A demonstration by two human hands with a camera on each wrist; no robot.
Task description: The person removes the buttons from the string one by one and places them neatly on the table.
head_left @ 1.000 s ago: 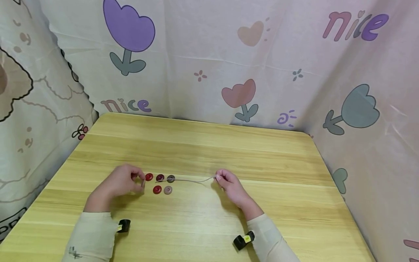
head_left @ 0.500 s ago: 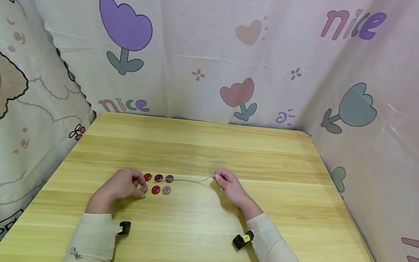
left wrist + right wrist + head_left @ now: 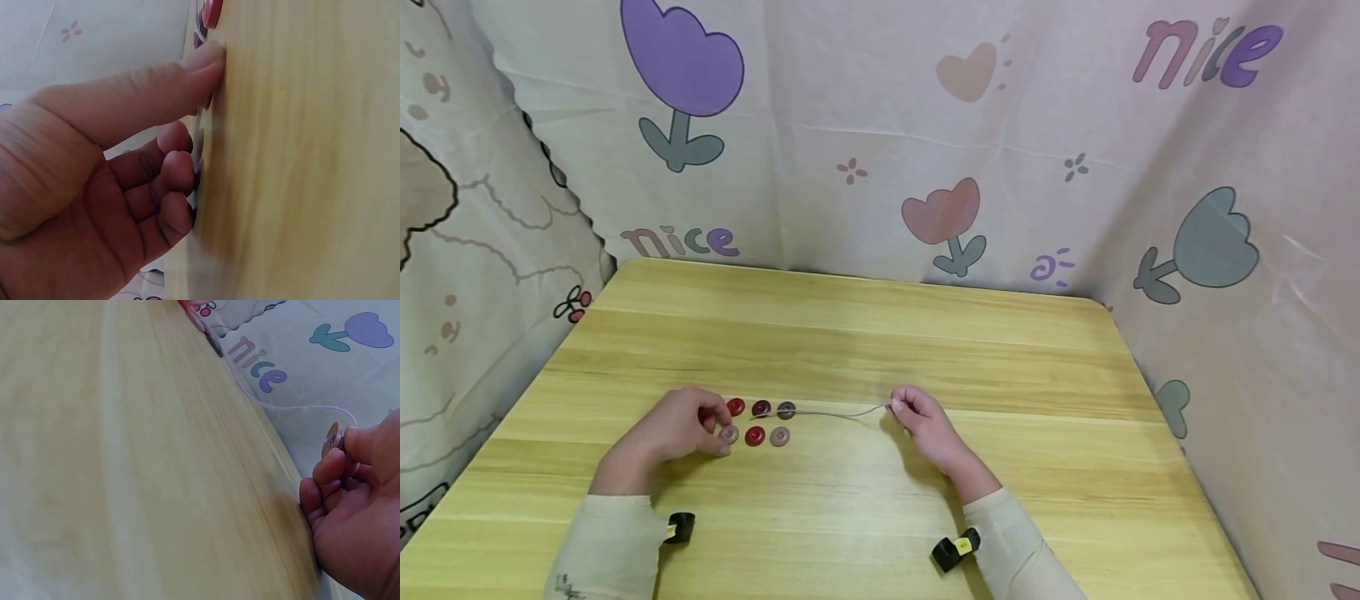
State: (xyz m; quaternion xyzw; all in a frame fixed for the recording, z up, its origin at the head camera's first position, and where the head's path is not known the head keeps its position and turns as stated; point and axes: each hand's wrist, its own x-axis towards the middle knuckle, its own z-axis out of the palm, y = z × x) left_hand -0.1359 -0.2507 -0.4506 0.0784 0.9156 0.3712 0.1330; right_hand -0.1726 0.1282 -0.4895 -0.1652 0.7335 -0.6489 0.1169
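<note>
My left hand [image 3: 673, 429] is at the left of two short rows of buttons, thumb and fingertips on either side of a flat pinkish button [image 3: 728, 434]. In the left wrist view the thumb [image 3: 156, 87] reaches down to the tabletop. Red [image 3: 735, 407], dark red [image 3: 762, 408] and grey [image 3: 786, 410] buttons form the far row. Another red button [image 3: 755, 436] and a second pinkish one [image 3: 780, 437] lie nearer. With thumb and forefinger, my right hand [image 3: 925, 425] pinches a brownish button [image 3: 331, 440] and the end of a thin cord [image 3: 835, 413]. The cord's far end crosses the dark red and grey buttons.
The wooden table [image 3: 865, 350] has a printed curtain [image 3: 820, 100] along its back and sides. Black wrist-worn devices sit at both cuffs, one by the left sleeve [image 3: 681, 527] and one by the right [image 3: 955, 550].
The pinkish button, on edge in my left fingers one second ago, now lies flat at the left end of the near row. My right hand and the cord stay put; the head view shifts slightly.
</note>
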